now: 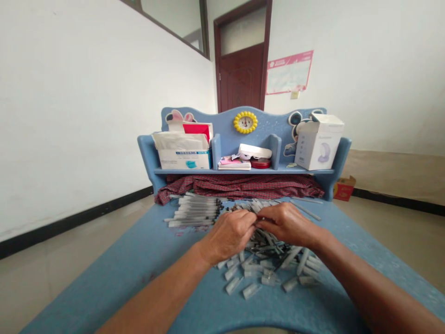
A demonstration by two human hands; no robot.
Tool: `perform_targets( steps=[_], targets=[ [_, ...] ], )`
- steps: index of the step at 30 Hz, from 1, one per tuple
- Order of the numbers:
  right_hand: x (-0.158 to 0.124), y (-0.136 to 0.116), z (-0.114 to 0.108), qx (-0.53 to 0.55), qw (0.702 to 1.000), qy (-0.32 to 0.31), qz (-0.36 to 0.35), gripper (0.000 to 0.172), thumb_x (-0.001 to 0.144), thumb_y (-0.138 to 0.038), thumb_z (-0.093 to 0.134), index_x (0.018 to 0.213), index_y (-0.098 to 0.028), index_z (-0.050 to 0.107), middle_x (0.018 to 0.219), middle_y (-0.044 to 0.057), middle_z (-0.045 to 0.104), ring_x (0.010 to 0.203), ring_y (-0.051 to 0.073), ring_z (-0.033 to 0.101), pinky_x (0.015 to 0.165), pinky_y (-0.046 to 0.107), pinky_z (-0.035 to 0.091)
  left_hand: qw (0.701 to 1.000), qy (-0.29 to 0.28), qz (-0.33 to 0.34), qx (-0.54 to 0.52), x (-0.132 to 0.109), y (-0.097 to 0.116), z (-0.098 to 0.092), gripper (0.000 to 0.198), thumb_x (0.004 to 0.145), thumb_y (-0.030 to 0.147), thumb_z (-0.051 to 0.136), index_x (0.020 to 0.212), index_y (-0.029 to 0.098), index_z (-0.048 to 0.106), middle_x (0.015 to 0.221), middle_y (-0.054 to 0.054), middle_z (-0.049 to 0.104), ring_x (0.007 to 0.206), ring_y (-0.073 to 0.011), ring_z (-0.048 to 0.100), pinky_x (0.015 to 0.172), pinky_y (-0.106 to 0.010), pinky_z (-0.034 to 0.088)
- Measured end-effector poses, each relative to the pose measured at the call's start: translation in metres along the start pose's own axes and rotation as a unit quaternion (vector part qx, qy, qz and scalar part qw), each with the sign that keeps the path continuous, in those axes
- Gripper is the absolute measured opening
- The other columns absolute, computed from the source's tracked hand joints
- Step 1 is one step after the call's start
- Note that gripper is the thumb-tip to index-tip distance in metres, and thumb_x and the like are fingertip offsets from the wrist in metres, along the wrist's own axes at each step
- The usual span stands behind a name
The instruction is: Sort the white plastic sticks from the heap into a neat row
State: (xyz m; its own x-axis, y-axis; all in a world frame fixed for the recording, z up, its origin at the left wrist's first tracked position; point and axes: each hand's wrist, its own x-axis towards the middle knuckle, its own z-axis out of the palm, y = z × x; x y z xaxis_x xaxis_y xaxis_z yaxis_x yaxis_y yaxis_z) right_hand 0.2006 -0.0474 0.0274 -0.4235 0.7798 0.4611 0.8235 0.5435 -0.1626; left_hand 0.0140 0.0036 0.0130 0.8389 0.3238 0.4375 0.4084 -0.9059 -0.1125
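Observation:
My left hand [233, 232] and my right hand [285, 224] meet over a heap of pen parts. Both are closed in a pinch, fingertip to fingertip, and whatever sits between them is hidden by the fingers. Beneath them lies a tangle of dark, thin pen pieces [266, 243]. Clear pen caps [251, 291] are scattered on the near side of the heap. To the left of my left hand, a stack of whitish pens [194, 211] with dark ends lies side by side. More pale pen barrels [259, 205] show just beyond my hands.
The blue table [121, 269] has a raised shelf [278, 171] at its back. On it stand a mask box [184, 155], a red round tin [260, 163] and a white carton [320, 144]. A checked cloth [239, 186] is bunched below. A few loose rods [306, 211] lie at right.

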Motion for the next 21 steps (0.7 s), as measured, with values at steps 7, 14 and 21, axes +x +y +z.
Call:
perform_targets(
  steps=[7,14,21],
  targets=[
    [-0.002,0.02,-0.02,0.093,0.993,-0.011,0.066,0.021,0.085,-0.026,0.051,0.076,-0.015,0.066,0.061,0.0,0.06,0.055,0.009,0.052,0.053,0.02,0.033,0.994,0.029,-0.044,-0.1,-0.002,-0.027,-0.012,0.018,0.088,0.024,0.047,0.097,0.015,0.06,0.09,-0.005,0.065,0.086,-0.0176,0.06,0.076,-0.025,0.042],
    [0.006,0.018,-0.037,0.115,0.985,-0.097,0.089,0.021,0.081,-0.027,0.055,0.071,-0.012,0.065,0.055,-0.003,0.054,0.049,0.007,0.045,0.047,0.019,0.029,0.961,-0.063,-0.138,-0.233,0.002,-0.026,-0.03,0.022,0.083,0.031,0.051,0.086,0.015,0.066,0.071,0.001,0.062,0.067,-0.0122,0.056,0.062,-0.02,0.037],
    [-0.007,0.0,-0.052,0.048,0.983,-0.175,0.034,0.024,0.083,-0.029,0.054,0.068,-0.014,0.065,0.055,-0.003,0.05,0.05,0.007,0.041,0.047,0.019,0.026,0.875,-0.18,-0.175,-0.413,0.006,-0.015,-0.038,0.031,0.075,0.043,0.057,0.074,0.012,0.06,0.05,0.006,0.044,0.046,-0.0071,0.038,0.044,-0.018,0.027]
  ],
)
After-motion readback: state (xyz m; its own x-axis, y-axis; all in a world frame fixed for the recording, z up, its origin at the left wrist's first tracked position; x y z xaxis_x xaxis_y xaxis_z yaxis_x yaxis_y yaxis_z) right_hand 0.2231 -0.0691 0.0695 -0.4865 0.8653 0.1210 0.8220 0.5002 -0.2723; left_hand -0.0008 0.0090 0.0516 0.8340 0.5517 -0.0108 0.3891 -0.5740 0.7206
